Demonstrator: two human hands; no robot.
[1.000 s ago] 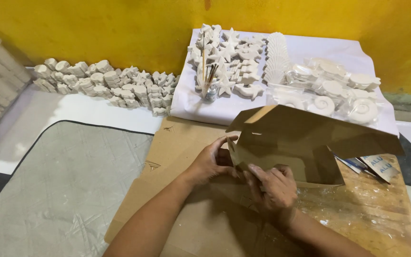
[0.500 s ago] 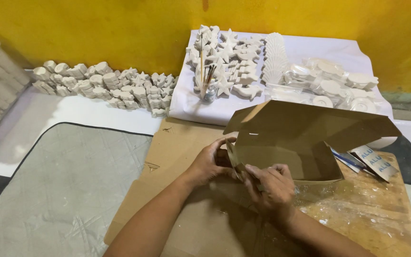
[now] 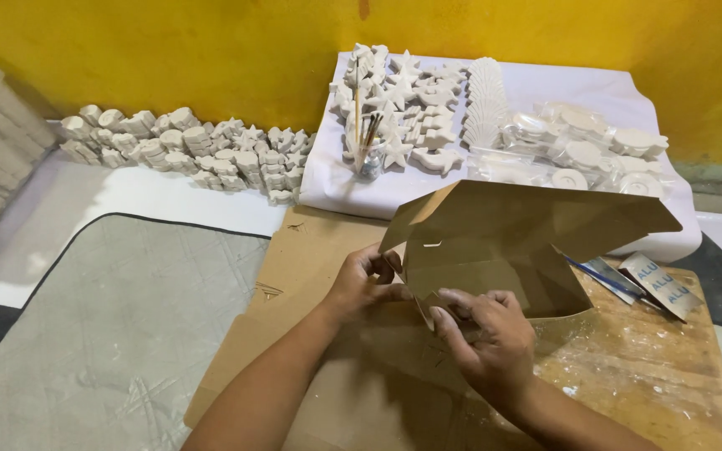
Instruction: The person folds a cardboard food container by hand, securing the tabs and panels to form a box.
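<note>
Since the earlier views, we see the box tip lower and closer to us, and both hands move in along its near left corner. We judge that the work has passed from holding the box open to seating a tab or flap at that corner.

Left to right:

- A grey mat lies at far left. It carries nothing and neither hand touches it.
- Rows of small white cast pieces stand along the yellow wall, well apart from the hands.
- Our left hand grips the left edge of the box. Its fingers curl around the cardboard panel, thumb on the near face, clamped on it.
- The box sits between the two hands, raised off the flat cardboard sheet and tilted, with its open flaps spread up and to the right.
- Our right hand meets the lower front corner. Its fingers are drawn together and pinch a small tab there, just beside the left thumb.
- A wooden board lies under the right side, with a blue pen and flat packets near its far edge.

Whether the tab is already in its slot, we cannot tell.
</note>
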